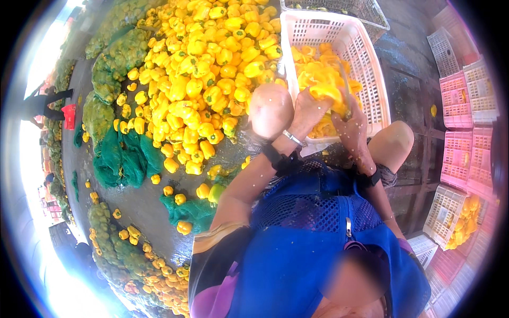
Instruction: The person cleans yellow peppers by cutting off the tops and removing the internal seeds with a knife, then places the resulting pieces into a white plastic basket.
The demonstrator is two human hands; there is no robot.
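Over a pale pink plastic crate (374,87) between my knees, my left hand (312,112) is closed on a yellow bell pepper (324,93). My right hand (354,125) meets it from the right, its fingers closed round what looks like a knife; a thin dark blade (345,78) sticks up beside the pepper. The handle is hidden in my grip. Cut yellow pepper pieces (305,59) lie in the crate under and beyond both hands.
A big heap of whole yellow peppers (196,79) covers the floor at left, beside green net sacks (124,159). Another crate (366,9) stands beyond mine. Stacked pink and white crates (457,153) line the right side. A person (45,106) stands far left near a red bag (69,116).
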